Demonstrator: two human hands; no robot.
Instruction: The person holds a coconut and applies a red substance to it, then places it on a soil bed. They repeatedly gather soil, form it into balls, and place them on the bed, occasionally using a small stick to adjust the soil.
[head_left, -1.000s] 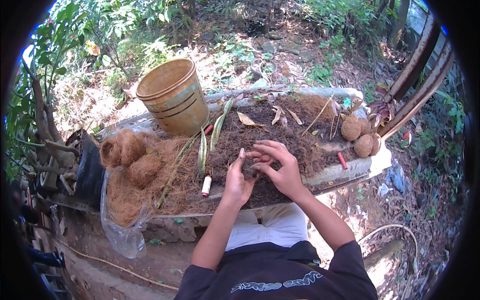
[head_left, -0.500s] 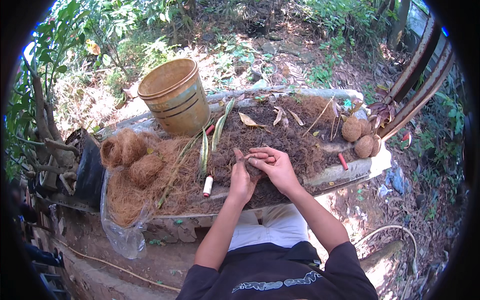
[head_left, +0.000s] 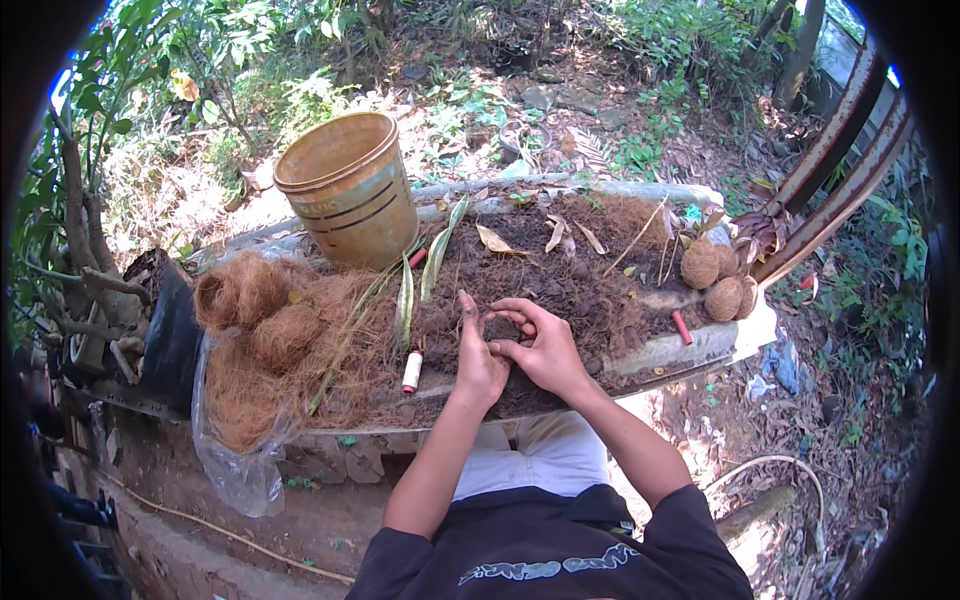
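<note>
now, compared with half a second ago, the right hand (head_left: 548, 352) has shifted from having its fingers drawn together across the left fingertips to a rounder curl, and a dark soil clump (head_left: 503, 328) shows more plainly in the gap. the left hand (head_left: 482, 352) stands more upright, one digit pointing to the far side. the bucket, the leaves and the spool keep their places on the bench.

the clump sits between the two palms, over the near edge of the soil heap (head_left: 580, 285). it looks blackish brown, crumbly and roughly rounded; its underside is hidden by the hands. the fingers of both hands are cupped narrowly around it, the right ones bent over its far side; how firmly they press, i cannot tell.

just left of the left hand lies a white thread spool (head_left: 412, 371) with red ends, near two long variegated leaves (head_left: 405, 308). farther left are loose coconut fibre (head_left: 245, 400) and a yellowish plastic bucket (head_left: 365, 225); well to the right, fibre-wrapped balls (head_left: 700, 265) sit near a red cylinder (head_left: 682, 328).
</note>
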